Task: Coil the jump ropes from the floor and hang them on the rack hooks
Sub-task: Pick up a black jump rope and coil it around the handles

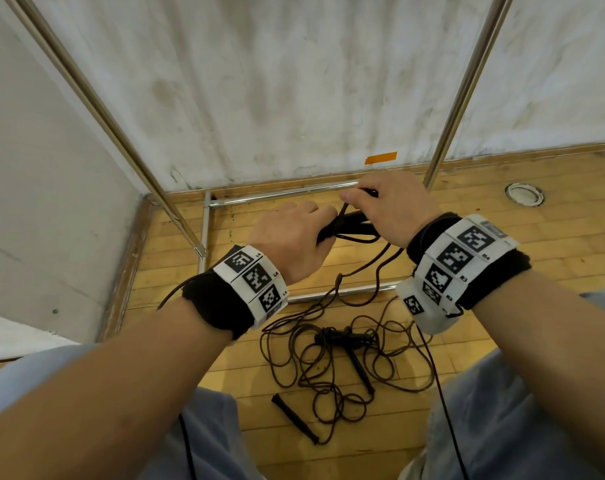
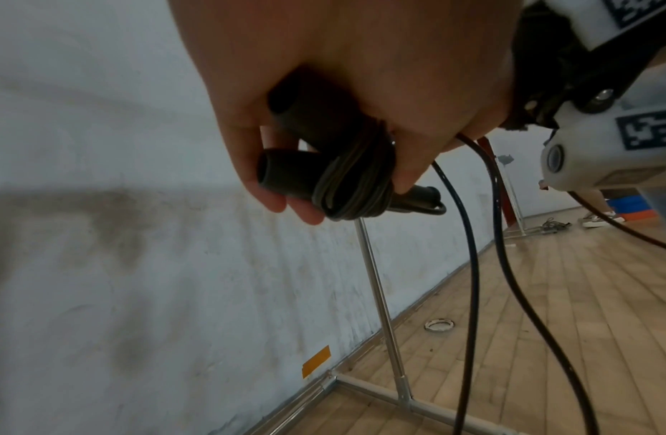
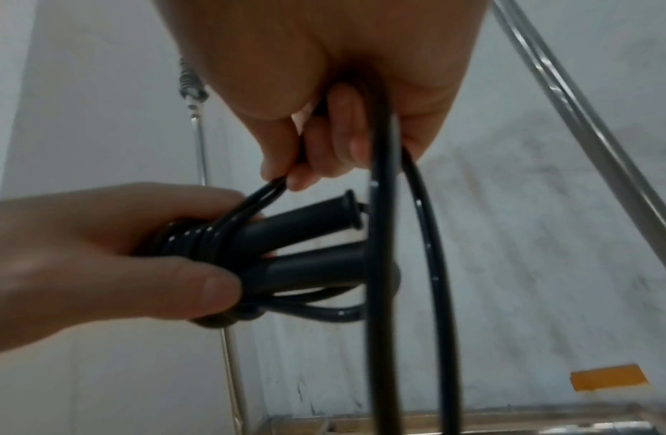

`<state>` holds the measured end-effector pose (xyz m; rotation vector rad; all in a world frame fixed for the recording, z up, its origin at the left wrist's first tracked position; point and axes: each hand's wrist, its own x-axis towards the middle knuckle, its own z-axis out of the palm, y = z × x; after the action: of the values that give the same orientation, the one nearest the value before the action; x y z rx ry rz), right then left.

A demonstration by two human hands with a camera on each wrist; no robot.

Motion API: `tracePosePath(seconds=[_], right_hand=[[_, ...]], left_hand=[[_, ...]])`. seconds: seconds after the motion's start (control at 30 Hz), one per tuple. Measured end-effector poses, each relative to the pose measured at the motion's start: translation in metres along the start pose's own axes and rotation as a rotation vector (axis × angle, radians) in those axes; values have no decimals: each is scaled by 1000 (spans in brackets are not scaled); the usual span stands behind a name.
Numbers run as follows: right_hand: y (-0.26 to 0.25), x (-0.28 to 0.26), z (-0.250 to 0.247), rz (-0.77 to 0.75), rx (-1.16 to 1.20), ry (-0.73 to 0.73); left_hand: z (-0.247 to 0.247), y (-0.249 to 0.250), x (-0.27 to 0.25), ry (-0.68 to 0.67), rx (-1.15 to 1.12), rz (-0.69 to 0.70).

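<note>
My left hand (image 1: 294,233) grips two black jump rope handles (image 3: 305,244) held side by side, with rope wound round them in several turns (image 2: 353,176). Just to their right, my right hand (image 1: 384,202) pinches the dark rope (image 3: 275,185) between thumb and fingers. Loose rope (image 1: 363,271) hangs from my hands to the floor. More jump rope (image 1: 329,358) lies tangled on the wooden floor below, with black handles (image 1: 294,417) among it. The metal rack's poles (image 1: 464,88) rise ahead; no hooks are in view.
The rack's base bars (image 1: 280,197) lie on the wooden floor (image 1: 536,244) against a stained white wall (image 1: 294,81). A round floor fitting (image 1: 524,194) sits at the right. Orange tape (image 1: 380,158) marks the wall. Far off, another person's feet (image 2: 599,219) stand on the floor.
</note>
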<state>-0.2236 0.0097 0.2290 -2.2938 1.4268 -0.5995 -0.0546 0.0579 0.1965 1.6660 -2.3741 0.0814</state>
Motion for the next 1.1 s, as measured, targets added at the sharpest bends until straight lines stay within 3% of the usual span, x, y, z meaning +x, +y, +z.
tracePosePath(seconds=[0.2,0.4,0.53,0.7,0.77,0.93,1.03,1.1], right_hand=[[8,6,-14,93,220,-113],[14,6,-25,92,489,-214],[21,7,-20,171,933,-247],[7,5,6,230,1044,-93],[0,5,13,193,973,-66],[-10,0,23,-40,360,62],[-14,1,28,17,214,63],[-18,2,29,67,293,9]], left_hand=[[-16,2,-4,86,-170,68],[-37,5,1,36,-399,47],[-47,11,2,68,-656,-90],[-50,20,11,166,-925,-315],[-50,20,14,205,-934,-360],[-50,9,23,263,-951,-468],[-48,11,22,219,-885,-416],[-48,13,21,212,-857,-391]])
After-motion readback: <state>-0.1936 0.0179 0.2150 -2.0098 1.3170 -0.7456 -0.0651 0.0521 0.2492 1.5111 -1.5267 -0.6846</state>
